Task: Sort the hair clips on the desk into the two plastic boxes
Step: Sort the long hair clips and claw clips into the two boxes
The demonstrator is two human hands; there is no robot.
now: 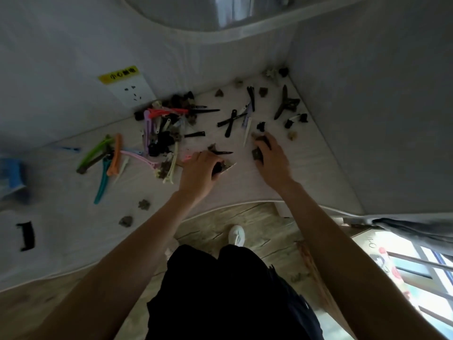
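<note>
While both bare arms reach in from the bottom of the frame, the white desk (pixel 73 241) fills the middle and left, its curved front edge running across the centre. Along the upper left, a wall carries a white socket (pixel 133 90) with a yellow label (pixel 119 74) above it. At the far left edge sits one blue box (pixel 11 177), blurred and partly cut off; a second box does not show.

Scattered hair clips cover the desk, too many and too tangled to count. A thick pile (pixel 164 128) lies left of centre, just up and left of the left hand. Further left, four long clips fan out: green (pixel 94 150), orange (pixel 116 155), teal (pixel 103 180) and pink (pixel 137 155). Upper right holds several black clips, one big (pixel 285 104).

Left hand (pixel 199 171), centre frame, is curled tight around a small dark clip (pixel 219 168), with a black slide (pixel 221 152) lying just above its knuckles. Right hand (pixel 272 158), just right of centre, pinches a small brown clip (pixel 257 154) at its fingertips; other small clips lie right above it. Two small brownish clips (pixel 144 204) sit alone at lower left, well apart from both hands.
</note>
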